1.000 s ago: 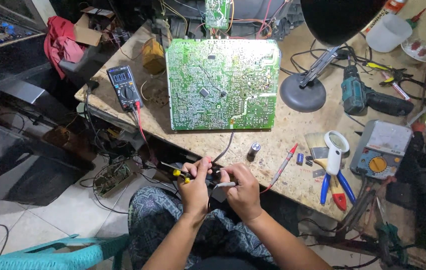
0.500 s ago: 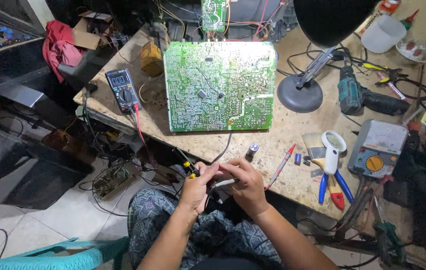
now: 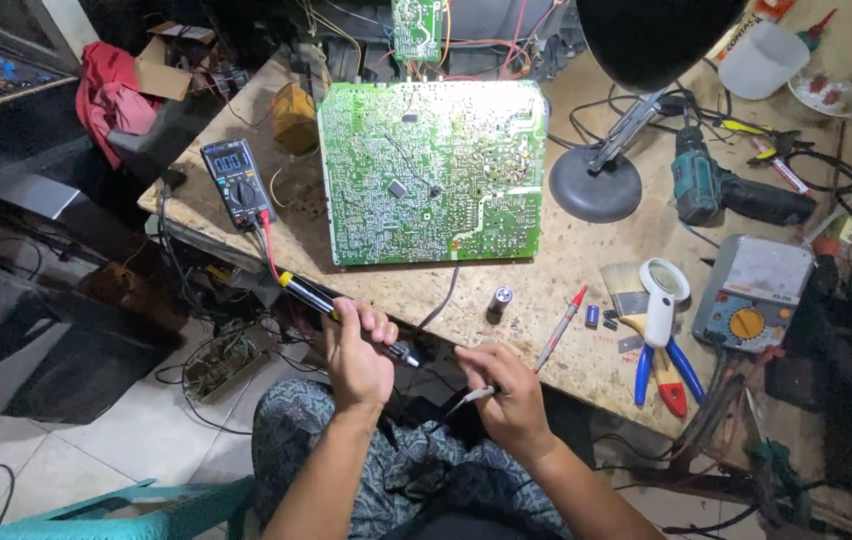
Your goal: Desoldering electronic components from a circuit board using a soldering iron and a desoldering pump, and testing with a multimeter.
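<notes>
The meter probe [image 3: 331, 300], black with a yellow collar and trailing a red lead, sits slantwise in my left hand [image 3: 359, 352], whose fingers are curled tight around its shaft just off the near edge of the workbench [image 3: 566, 280], above my lap.

Going by size from there: I see the workbench as a worn chipboard slab, and on it the big green circuit board [image 3: 431, 170] lies solder side up, well apart from my hands. Right of the board stands a black desk lamp [image 3: 596, 185] on its round base, with a teal cordless drill [image 3: 711, 185] lying beyond it. An analogue multimeter [image 3: 754, 295] rests near the right edge. A dark digital multimeter [image 3: 237, 182] lies left of the board, red and black leads running down from it toward my left hand. A white magnifying glass [image 3: 663, 290] rests across blue-handled pliers [image 3: 666, 365]. A red-tipped probe [image 3: 561, 328] lies on the bench just beyond my right hand [image 3: 508, 388], and a small cylindrical capacitor [image 3: 498, 300] stands between that probe and the board's near edge.

My right hand is pinched together on a thin pale wire or pin [image 3: 474, 396]; I cannot tell exactly which it is. The two hands are near each other but not touching.
</notes>
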